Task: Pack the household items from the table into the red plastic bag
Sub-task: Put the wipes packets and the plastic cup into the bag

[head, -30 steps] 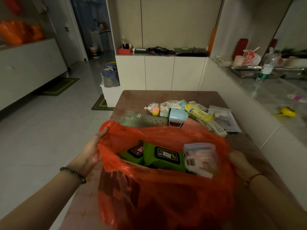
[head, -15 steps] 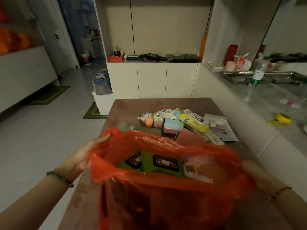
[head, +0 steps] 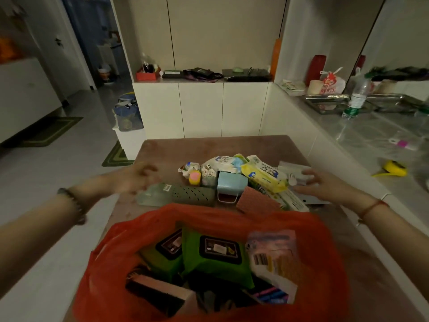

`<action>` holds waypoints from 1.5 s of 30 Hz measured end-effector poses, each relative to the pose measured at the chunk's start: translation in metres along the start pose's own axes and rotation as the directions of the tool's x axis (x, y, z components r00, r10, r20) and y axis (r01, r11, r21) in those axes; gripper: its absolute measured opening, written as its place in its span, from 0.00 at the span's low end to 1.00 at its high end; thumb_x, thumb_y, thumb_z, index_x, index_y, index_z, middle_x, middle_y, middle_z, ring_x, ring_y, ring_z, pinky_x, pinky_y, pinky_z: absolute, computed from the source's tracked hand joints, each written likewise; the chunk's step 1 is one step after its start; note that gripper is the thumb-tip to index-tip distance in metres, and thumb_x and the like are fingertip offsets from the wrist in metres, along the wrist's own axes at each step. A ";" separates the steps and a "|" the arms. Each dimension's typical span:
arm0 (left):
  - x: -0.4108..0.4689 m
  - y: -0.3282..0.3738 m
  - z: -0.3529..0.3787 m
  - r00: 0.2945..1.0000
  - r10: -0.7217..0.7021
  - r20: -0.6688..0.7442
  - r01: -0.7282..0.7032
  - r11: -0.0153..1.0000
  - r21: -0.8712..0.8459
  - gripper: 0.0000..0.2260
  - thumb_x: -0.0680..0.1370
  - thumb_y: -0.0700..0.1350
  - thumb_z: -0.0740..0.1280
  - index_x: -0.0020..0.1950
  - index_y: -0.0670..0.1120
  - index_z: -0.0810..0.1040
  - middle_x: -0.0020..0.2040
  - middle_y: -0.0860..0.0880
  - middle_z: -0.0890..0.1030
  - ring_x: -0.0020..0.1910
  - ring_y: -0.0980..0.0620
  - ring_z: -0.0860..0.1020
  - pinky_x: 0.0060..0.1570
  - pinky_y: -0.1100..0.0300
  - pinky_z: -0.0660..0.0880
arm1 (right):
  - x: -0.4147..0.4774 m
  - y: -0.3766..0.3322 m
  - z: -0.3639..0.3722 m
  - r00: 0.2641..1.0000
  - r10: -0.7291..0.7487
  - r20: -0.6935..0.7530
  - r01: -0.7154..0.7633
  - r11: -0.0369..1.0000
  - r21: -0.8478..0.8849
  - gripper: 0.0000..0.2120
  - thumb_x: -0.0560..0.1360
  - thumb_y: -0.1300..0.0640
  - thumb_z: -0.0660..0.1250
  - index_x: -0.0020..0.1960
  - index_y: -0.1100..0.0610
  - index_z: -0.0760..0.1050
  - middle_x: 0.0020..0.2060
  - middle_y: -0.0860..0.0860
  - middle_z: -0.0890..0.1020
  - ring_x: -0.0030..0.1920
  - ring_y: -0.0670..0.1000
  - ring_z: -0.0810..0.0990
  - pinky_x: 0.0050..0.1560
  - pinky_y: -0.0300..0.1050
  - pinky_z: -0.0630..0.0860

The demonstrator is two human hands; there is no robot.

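The red plastic bag [head: 325, 242] stands open at the near end of the brown table [head: 209, 145]. Inside it lie two green wipe packs [head: 209, 266], a clear packet [head: 274, 259] and a dark box. Beyond the bag lies a pile of items: a grey-green perforated case [head: 185, 194], a light blue box [head: 232, 183], a pink sponge [head: 257, 202] and a yellow wipes pack [head: 264, 176]. My left hand [head: 137, 176], blurred, hovers over the left end of the case, holding nothing. My right hand [head: 320, 184] reaches with spread fingers over the white packets at the pile's right.
A white counter [head: 362, 135] runs along the right with a water bottle [head: 356, 98], a metal tray and a yellow object [head: 394, 169]. White cabinets stand behind the table. Open floor with green mats lies to the left.
Both hands have let go of the bag's rim and moved forward to the pile of items. The bag now stands open by itself, and the view has tipped down into it.
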State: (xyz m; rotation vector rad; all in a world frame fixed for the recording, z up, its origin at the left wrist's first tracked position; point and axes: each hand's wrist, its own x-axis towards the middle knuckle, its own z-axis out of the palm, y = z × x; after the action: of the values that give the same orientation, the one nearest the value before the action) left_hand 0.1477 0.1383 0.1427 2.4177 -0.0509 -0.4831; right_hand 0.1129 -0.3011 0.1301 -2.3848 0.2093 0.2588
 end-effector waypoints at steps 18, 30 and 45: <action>0.164 0.123 0.182 0.963 0.063 0.261 0.158 0.651 -0.742 0.17 0.78 0.53 0.61 0.63 0.46 0.69 0.52 0.49 0.73 0.56 0.47 0.74 0.59 0.52 0.73 | 0.172 0.025 0.100 0.953 -0.262 -0.152 0.074 0.689 -0.721 0.26 0.76 0.55 0.61 0.70 0.58 0.56 0.63 0.58 0.71 0.60 0.59 0.73 0.54 0.51 0.73; 0.143 0.145 0.179 0.973 0.197 0.121 0.091 0.153 -0.984 0.32 0.69 0.61 0.67 0.68 0.47 0.69 0.58 0.48 0.79 0.54 0.52 0.79 0.52 0.56 0.77 | 0.107 -0.053 0.096 0.524 -0.753 -0.397 0.417 0.634 -0.652 0.18 0.67 0.55 0.60 0.53 0.57 0.80 0.43 0.53 0.86 0.38 0.53 0.84 0.29 0.40 0.77; 0.148 0.019 0.093 0.998 -0.012 -0.062 -0.060 0.120 -0.991 0.10 0.72 0.43 0.64 0.53 0.46 0.78 0.42 0.47 0.86 0.40 0.48 0.85 0.41 0.51 0.82 | 0.252 -0.057 0.130 0.984 -0.142 0.104 0.165 0.951 -0.262 0.49 0.64 0.38 0.72 0.75 0.49 0.49 0.75 0.56 0.55 0.74 0.59 0.54 0.71 0.58 0.59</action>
State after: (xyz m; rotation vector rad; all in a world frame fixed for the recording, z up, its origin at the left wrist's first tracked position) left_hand 0.2539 0.0438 0.0398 0.9993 0.2141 -0.2528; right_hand 0.3530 -0.1905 0.0117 -2.6369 -0.0565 0.3317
